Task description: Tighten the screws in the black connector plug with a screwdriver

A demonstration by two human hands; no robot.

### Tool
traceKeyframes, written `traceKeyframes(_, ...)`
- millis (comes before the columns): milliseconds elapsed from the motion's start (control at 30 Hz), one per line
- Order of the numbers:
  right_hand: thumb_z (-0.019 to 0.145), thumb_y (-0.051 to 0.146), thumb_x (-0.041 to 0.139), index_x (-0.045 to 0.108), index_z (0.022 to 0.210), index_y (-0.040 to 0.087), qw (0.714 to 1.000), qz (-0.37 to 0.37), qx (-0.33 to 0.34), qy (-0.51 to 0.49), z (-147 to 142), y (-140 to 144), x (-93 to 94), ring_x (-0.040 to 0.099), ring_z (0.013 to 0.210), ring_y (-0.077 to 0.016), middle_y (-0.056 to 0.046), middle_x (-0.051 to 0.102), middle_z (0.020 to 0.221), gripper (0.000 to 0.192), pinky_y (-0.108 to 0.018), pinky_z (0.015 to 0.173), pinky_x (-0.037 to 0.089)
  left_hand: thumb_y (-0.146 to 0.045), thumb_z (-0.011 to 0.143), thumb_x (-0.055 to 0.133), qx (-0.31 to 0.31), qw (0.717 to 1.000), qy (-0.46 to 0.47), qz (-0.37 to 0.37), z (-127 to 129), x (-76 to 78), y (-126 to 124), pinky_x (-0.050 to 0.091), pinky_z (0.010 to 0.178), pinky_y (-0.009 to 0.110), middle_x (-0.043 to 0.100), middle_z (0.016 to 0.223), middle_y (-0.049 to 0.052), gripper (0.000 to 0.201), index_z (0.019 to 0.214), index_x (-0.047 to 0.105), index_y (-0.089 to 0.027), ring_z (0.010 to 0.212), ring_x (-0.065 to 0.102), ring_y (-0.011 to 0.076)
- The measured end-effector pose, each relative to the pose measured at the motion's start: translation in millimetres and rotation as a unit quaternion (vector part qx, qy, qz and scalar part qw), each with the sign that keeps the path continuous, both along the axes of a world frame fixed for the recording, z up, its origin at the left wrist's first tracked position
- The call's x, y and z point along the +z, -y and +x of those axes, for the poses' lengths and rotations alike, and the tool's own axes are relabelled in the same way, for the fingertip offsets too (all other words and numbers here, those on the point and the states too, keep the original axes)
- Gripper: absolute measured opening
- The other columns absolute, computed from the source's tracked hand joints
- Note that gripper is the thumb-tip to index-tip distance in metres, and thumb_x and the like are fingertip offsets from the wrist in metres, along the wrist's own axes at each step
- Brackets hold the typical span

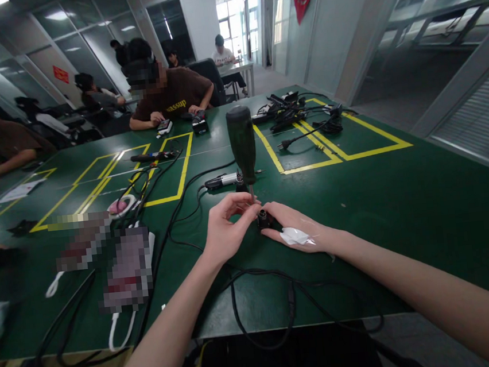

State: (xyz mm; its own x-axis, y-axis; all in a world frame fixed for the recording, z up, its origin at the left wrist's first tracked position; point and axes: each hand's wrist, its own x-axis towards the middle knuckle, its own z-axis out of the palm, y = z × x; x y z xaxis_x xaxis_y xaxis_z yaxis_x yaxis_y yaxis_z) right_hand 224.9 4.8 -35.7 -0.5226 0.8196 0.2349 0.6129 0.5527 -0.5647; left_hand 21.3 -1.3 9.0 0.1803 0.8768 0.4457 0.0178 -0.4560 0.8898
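A screwdriver with a thick dark handle stands upright, handle up, just beyond my hands. My left hand is closed, thumb and fingertips pinched around its thin shaft; the tip is hidden. My right hand rests low over the table and grips a small black cylindrical part with a round open top between thumb and fingers. White tape or tissue is stuck on the back of that hand. Behind the fingers lies a silver-and-black pen-like corded tool.
Black cables loop across the green table before me. Two blurred phone-like devices with white straps lie left. Corded tools and plugs pile up at the back right. A person in brown works opposite.
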Motion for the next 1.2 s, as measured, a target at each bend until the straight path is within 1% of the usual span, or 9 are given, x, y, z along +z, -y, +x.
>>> traceKeyframes(100,0.095,0.027,0.071,0.064,0.117,0.019,1.000,-0.003,0.004,-0.010,0.2,0.1,0.4,0.068,0.100,-0.0304,-0.013,0.073,0.111,0.025,-0.045,0.091,0.056,-0.027,0.092,0.075,-0.010,1.000,-0.018,0.011,-0.9,0.9,0.5,0.065,0.077,0.029,0.085,0.098,0.009,0.020,0.108,0.081,-0.016,0.076,0.076,0.0153)
traceKeyframes(167,0.094,0.028,0.072,0.064,0.118,0.019,1.000,-0.005,0.006,-0.014,0.6,-0.1,0.2,0.069,0.102,-0.0313,-0.014,0.073,0.114,0.026,-0.046,0.092,0.056,-0.029,0.094,0.073,-0.013,1.000,-0.024,0.012,-1.2,1.8,0.6,0.067,0.076,0.031,0.086,0.100,0.010,0.021,0.109,0.082,-0.016,0.074,0.076,0.0163)
traceKeyframes(333,0.095,0.027,0.070,0.063,0.119,0.019,1.000,-0.002,0.010,-0.007,1.1,-0.4,0.3,0.068,0.104,-0.0312,-0.013,0.073,0.114,0.026,-0.047,0.094,0.056,-0.029,0.093,0.075,-0.012,1.000,-0.015,-0.006,0.2,2.9,0.2,0.066,0.073,0.028,0.085,0.095,0.009,0.019,0.104,0.082,-0.015,0.070,0.074,0.0139)
traceKeyframes(467,0.096,0.028,0.070,0.064,0.115,0.019,1.000,-0.001,0.007,0.000,0.6,0.1,2.5,0.068,0.100,-0.0302,-0.013,0.073,0.110,0.022,-0.046,0.091,0.056,-0.026,0.087,0.082,-0.002,1.000,0.016,-0.026,1.8,1.4,-0.9,0.063,0.071,0.024,0.081,0.089,0.005,0.013,0.096,0.079,-0.016,0.070,0.073,0.0118)
traceKeyframes(567,0.095,0.028,0.071,0.064,0.112,0.020,1.000,-0.003,0.004,-0.001,0.4,0.6,3.7,0.067,0.098,-0.0298,-0.012,0.072,0.108,0.020,-0.045,0.090,0.056,-0.025,0.084,0.085,0.006,0.999,0.026,-0.023,1.8,-0.2,-1.5,0.061,0.070,0.022,0.078,0.085,0.003,0.015,0.091,0.077,-0.016,0.069,0.070,0.0106)
traceKeyframes(733,0.095,0.028,0.071,0.064,0.114,0.020,1.000,-0.004,-0.001,0.001,0.2,1.7,4.3,0.067,0.097,-0.0297,-0.012,0.073,0.108,0.021,-0.044,0.089,0.056,-0.031,0.088,0.081,0.006,1.000,-0.001,-0.009,0.2,0.7,0.0,0.064,0.074,0.027,0.082,0.092,0.007,0.017,0.096,0.080,-0.016,0.074,0.073,0.0141)
traceKeyframes(833,0.095,0.027,0.071,0.064,0.115,0.019,1.000,-0.008,-0.001,0.001,-0.1,1.9,4.6,0.068,0.099,-0.0300,-0.013,0.073,0.110,0.022,-0.044,0.090,0.055,-0.031,0.091,0.077,0.001,1.000,-0.015,-0.003,-0.7,2.5,0.3,0.065,0.074,0.029,0.084,0.095,0.008,0.018,0.100,0.082,-0.016,0.073,0.075,0.0156)
traceKeyframes(1000,0.095,0.027,0.071,0.064,0.116,0.019,1.000,-0.012,0.004,-0.002,-0.4,1.6,5.8,0.068,0.099,-0.0303,-0.013,0.072,0.111,0.024,-0.044,0.090,0.055,-0.027,0.090,0.078,0.008,1.000,-0.009,-0.006,-1.2,1.7,-1.7,0.062,0.070,0.026,0.082,0.090,0.007,0.014,0.096,0.082,-0.015,0.070,0.073,0.0134)
traceKeyframes(1200,0.096,0.028,0.070,0.063,0.112,0.019,1.000,-0.014,0.001,0.007,-1.4,1.9,7.1,0.066,0.098,-0.0303,-0.012,0.071,0.107,0.020,-0.045,0.089,0.055,-0.025,0.083,0.084,0.005,1.000,0.016,-0.009,-0.1,0.0,-2.6,0.061,0.071,0.024,0.076,0.084,0.002,0.013,0.091,0.078,-0.017,0.071,0.069,0.0115)
